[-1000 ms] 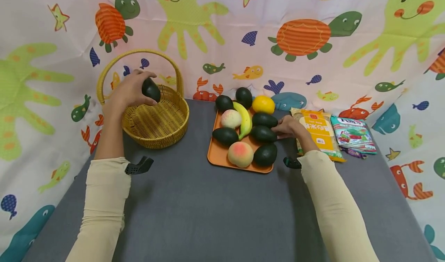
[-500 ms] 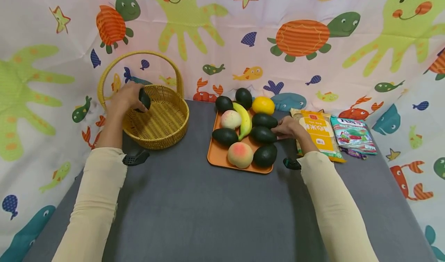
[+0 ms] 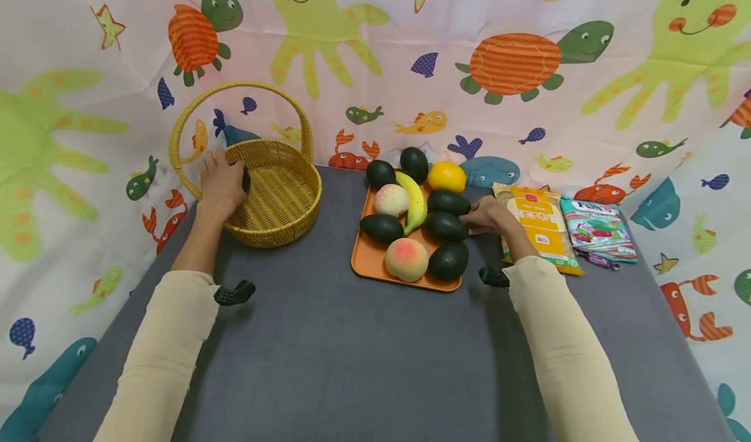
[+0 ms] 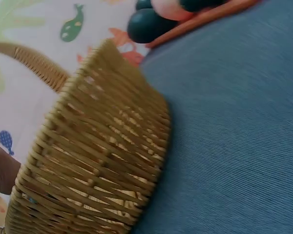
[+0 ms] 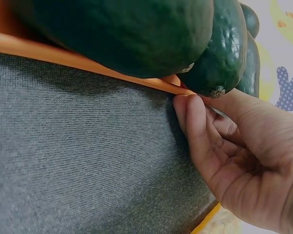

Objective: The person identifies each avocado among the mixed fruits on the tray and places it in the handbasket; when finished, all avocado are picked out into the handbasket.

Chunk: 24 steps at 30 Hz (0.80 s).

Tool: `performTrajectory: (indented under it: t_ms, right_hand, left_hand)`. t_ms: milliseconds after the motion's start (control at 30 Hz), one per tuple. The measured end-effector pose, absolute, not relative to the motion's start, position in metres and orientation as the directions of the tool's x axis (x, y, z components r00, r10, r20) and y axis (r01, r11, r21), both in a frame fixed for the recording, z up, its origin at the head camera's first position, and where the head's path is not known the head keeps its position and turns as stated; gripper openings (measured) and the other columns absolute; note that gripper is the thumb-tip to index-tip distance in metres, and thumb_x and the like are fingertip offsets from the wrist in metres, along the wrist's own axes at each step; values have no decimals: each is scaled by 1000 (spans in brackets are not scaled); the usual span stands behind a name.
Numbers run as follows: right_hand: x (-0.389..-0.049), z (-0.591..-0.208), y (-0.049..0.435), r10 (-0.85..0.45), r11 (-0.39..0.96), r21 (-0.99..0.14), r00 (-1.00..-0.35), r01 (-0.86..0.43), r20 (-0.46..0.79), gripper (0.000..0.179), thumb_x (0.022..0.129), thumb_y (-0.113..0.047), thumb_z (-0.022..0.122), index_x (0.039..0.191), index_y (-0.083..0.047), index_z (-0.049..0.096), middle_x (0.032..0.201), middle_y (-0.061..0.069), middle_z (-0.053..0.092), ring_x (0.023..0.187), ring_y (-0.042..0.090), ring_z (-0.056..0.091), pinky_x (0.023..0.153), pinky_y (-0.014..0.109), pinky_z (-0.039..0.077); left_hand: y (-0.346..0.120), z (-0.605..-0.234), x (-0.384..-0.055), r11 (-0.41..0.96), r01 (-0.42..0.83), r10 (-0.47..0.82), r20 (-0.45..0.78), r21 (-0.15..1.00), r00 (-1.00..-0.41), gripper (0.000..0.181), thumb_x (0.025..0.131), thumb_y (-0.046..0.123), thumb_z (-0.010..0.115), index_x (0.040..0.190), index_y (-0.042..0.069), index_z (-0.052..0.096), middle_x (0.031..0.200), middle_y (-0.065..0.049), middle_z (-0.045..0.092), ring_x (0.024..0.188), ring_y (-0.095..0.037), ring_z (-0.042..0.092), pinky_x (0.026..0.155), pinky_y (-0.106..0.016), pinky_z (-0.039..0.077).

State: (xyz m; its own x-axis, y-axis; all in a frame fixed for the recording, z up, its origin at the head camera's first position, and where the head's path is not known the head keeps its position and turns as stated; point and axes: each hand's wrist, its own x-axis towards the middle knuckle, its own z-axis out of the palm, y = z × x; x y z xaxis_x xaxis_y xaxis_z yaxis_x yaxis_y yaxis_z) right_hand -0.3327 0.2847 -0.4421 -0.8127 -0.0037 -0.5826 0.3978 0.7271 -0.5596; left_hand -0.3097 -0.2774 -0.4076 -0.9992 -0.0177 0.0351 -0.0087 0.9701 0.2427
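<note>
My left hand (image 3: 220, 182) reaches over the left rim of the yellow woven basket (image 3: 276, 236) and grips a dark green avocado (image 3: 246, 180), mostly hidden by the hand. In the left wrist view the basket wall (image 4: 102, 146) hides most of that hand. My right hand (image 3: 485, 215) is at the right edge of the orange tray (image 3: 371, 269), pinching its rim beside an avocado (image 3: 444, 225). In the right wrist view, curled fingertips (image 5: 194, 105) meet the tray rim just under the avocado ends.
On the tray are several more avocados, two peaches (image 3: 407, 259), a banana (image 3: 415, 204) and a yellow lemon-like fruit (image 3: 447, 176). To the right lie a yellow food bag (image 3: 540, 223) and a teal packet (image 3: 595, 230). A patterned curtain (image 3: 387, 57) stands behind the grey table.
My left hand has moved the avocado leftward and down, from above the basket to low inside its left part. My right hand has stayed at the tray's edge.
</note>
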Motion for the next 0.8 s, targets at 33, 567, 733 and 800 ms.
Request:
performTrajectory:
  t_ms: [33,567,733,800]
  right_hand:
    - [-331,-443,285,-7,725,-567,-818,392,-575,22,96,-21,75,103,-1,69,74,0,64,65,9,70,70,22,61]
    - [-327,-447,286,-36,706,-608,-840,362,-541,22,96,-22,75,101,0,70,76,1,64,67,10,70,71,23,62]
    - [-325,-447,287,-29,701,-614,-845,364,-534,21,96,-21,75,99,-1,70,75,1,64,66,9,70,70,23,62]
    - [-325,-447,288,-26,690,-624,-850,365,-526,20,95,-21,75,95,-2,71,72,-1,64,64,8,71,69,22,62]
  left_hand:
    - [-275,-408,-309,969,-28,-40,43,246,-998,67,89,2,69,149,-11,42,156,-50,13,147,-71,10,120,-80,16]
    - [-236,-437,-311,978,-120,-136,86,168,-987,55,99,10,66,141,-20,47,154,-53,17,134,-79,28,105,-85,35]
    - [-215,-435,-320,987,-56,-64,54,148,-996,59,99,11,65,146,-17,44,157,-50,15,138,-78,25,105,-85,35]
    - [-210,-434,-323,988,-48,-55,44,147,-997,61,99,12,66,148,-16,42,158,-49,14,139,-77,24,106,-85,34]
